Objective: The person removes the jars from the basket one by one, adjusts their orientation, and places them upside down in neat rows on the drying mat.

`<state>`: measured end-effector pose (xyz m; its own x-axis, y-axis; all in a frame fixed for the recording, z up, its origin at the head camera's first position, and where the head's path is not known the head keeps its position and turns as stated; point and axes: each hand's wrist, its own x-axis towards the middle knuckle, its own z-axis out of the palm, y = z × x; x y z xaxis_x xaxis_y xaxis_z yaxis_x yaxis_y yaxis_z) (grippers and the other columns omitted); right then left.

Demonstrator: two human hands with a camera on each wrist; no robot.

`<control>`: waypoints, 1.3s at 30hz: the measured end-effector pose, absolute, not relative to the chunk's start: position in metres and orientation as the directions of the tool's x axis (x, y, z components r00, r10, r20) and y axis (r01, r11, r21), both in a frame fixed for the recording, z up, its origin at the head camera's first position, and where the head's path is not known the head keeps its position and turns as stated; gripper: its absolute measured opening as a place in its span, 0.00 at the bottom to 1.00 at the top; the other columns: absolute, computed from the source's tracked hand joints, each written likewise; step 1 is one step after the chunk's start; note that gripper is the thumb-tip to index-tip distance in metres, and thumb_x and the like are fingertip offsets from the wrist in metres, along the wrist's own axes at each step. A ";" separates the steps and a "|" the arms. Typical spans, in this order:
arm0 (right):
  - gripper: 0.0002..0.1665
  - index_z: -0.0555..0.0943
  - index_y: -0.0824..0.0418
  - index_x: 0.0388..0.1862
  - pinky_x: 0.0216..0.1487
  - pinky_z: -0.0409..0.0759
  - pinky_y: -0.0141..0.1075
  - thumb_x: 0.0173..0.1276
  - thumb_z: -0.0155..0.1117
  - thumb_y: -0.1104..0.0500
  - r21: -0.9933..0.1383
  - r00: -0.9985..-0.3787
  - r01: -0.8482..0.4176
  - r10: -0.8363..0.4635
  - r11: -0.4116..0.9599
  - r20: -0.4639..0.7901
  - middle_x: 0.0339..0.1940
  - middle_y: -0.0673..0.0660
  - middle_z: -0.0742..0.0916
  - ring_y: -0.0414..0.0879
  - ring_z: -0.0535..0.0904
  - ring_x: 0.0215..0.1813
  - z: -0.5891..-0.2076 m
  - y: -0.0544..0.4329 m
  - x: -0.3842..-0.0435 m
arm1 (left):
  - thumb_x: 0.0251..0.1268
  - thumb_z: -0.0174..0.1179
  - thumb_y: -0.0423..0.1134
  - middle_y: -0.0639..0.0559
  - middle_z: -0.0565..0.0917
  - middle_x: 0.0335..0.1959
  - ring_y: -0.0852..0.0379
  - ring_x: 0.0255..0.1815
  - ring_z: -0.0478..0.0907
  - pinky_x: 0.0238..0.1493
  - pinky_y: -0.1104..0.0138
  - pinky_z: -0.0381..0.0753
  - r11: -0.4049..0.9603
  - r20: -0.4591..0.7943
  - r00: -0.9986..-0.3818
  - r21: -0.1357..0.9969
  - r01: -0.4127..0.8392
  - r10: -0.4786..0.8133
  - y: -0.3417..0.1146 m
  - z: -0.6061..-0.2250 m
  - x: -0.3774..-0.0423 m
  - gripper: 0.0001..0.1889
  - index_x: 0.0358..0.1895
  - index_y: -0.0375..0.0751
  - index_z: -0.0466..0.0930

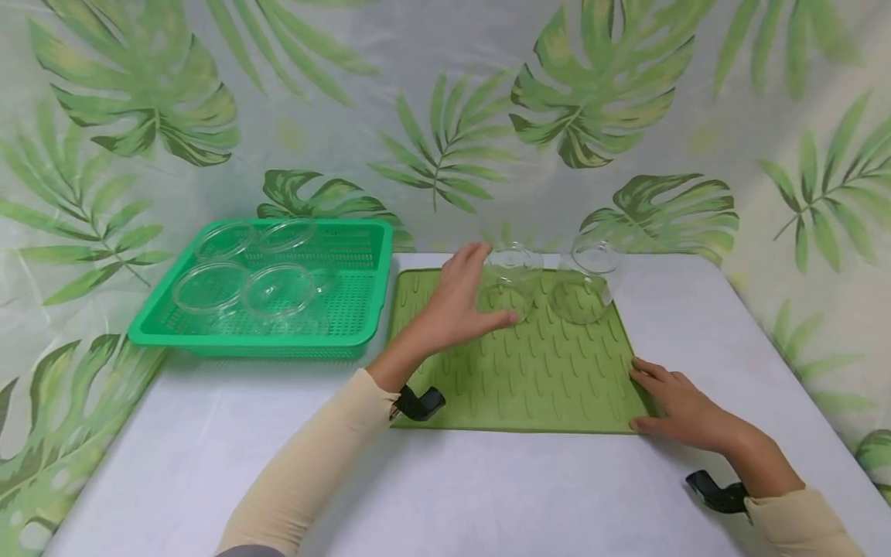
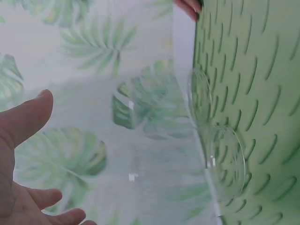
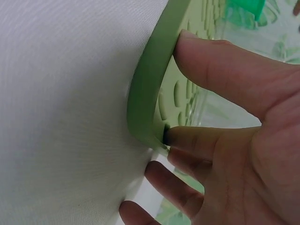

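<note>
Two clear glasses stand wider end down on the far part of a green ribbed mat (image 1: 522, 379). Close behind the left glass (image 1: 515, 271), in the head view, is my left hand (image 1: 455, 302), its thumb and fingers spread apart. The left wrist view shows a gap between that hand and both glasses. The other glass (image 1: 590, 282) stands a little to the right. My right hand (image 1: 685, 410) rests at the mat's right edge near the front corner. In the right wrist view its thumb (image 3: 215, 61) and forefinger touch the mat's edge, not curled round it.
On the left of the white table (image 1: 278, 464) sits a green plastic basket (image 1: 244, 340) holding several clear glasses (image 1: 278, 290). A leaf-patterned cloth (image 1: 445, 116) hangs behind the table. Each wrist wears a black camera band.
</note>
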<state>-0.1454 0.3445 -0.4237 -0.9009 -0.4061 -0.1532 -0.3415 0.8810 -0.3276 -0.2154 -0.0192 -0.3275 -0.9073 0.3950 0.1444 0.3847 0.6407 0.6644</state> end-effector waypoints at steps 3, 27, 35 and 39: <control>0.50 0.66 0.78 0.69 0.57 0.73 0.63 0.58 0.74 0.49 -0.327 -0.899 -0.344 -0.409 0.880 -0.155 0.73 0.74 0.65 0.73 0.65 0.65 -0.424 0.345 -0.146 | 0.57 0.71 0.54 0.47 0.51 0.81 0.46 0.82 0.47 0.77 0.44 0.60 0.628 0.177 -0.888 0.649 0.430 0.425 -0.035 -0.320 -0.193 0.52 0.80 0.46 0.49; 0.48 0.67 0.77 0.68 0.56 0.74 0.62 0.58 0.74 0.49 -0.328 -0.899 -0.354 -0.415 0.876 -0.138 0.72 0.73 0.65 0.72 0.66 0.64 -0.423 0.346 -0.145 | 0.51 0.74 0.39 0.32 0.72 0.67 0.32 0.69 0.65 0.66 0.38 0.66 0.850 0.393 -0.846 0.236 0.472 0.361 -0.241 -0.304 -0.169 0.38 0.67 0.30 0.69; 0.48 0.67 0.77 0.68 0.56 0.74 0.62 0.58 0.74 0.49 -0.333 -0.900 -0.354 -0.416 0.874 -0.134 0.72 0.73 0.65 0.72 0.66 0.64 -0.424 0.347 -0.145 | 0.59 0.68 0.49 0.27 0.63 0.72 0.26 0.73 0.57 0.68 0.32 0.59 0.921 0.095 -0.947 0.221 0.321 0.307 -0.280 -0.302 -0.195 0.45 0.74 0.30 0.58; 0.48 0.67 0.77 0.68 0.56 0.73 0.62 0.59 0.74 0.49 -0.342 -0.899 -0.354 -0.417 0.871 -0.133 0.72 0.73 0.66 0.72 0.65 0.64 -0.425 0.348 -0.144 | 0.57 0.69 0.55 0.27 0.58 0.75 0.25 0.74 0.54 0.68 0.30 0.58 0.940 -0.033 -0.956 0.196 0.279 0.290 -0.287 -0.303 -0.206 0.51 0.77 0.31 0.52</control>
